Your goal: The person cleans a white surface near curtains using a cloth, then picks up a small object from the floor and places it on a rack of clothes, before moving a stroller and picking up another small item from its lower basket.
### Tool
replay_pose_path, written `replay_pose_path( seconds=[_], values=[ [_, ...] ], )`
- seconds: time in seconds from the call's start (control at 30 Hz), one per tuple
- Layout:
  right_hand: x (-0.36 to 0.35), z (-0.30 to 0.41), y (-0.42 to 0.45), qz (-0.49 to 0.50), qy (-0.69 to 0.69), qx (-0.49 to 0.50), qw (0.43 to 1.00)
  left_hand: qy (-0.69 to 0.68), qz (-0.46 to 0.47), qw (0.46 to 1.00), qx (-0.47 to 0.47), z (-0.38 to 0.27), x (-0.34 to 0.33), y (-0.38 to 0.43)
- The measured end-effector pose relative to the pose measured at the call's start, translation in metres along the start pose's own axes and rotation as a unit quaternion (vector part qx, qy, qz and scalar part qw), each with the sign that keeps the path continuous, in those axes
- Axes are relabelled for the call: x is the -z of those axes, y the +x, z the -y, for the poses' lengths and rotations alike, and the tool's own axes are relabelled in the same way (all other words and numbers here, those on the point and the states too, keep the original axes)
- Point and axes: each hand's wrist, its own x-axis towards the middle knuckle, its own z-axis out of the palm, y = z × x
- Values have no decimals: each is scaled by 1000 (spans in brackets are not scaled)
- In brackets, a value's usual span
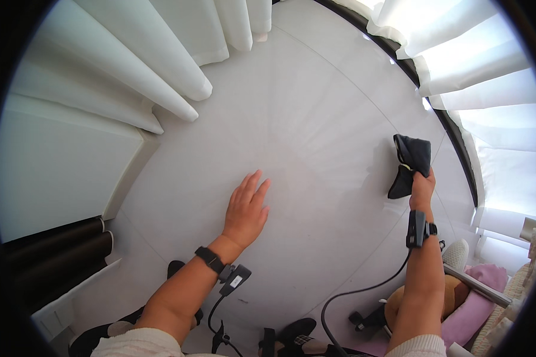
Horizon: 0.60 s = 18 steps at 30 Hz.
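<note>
My right hand (422, 186) grips a soft black folded item (414, 154) by its lower edge, out to the right. It looks like a fabric pouch or case, splayed into two flaps with a small pale yellow patch between them; its exact kind cannot be told. My left hand (249, 207) is held palm down over the light grey tiled floor (295, 111), fingers spread and nothing in it. Each wrist wears a black strap with a small device, and a black cable (339, 296) runs from the right one.
White curtains (161, 58) hang at upper left beside a white cabinet-like panel (67, 165). Bright sheer curtains (496, 89) line a dark-framed edge on the right. A plush toy (451, 290) and a pink cushion-like item (471, 314) lie at lower right near a metal bar (478, 284). A black shoe (297, 329) is below.
</note>
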Motion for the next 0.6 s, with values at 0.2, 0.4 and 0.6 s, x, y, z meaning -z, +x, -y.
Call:
replay_pose_path(
  seconds=[0.2, 0.4, 0.6],
  values=[
    [-140, 22, 22, 84, -113, 81, 987, 58, 65, 994, 72, 21, 21, -46],
    [-230, 15, -215, 469, -265, 336, 773, 51, 51, 993, 89, 61, 33, -40],
    [-207, 51, -217, 578, -122, -93, 801, 165, 184, 953, 176, 61, 60, -31]
  ],
)
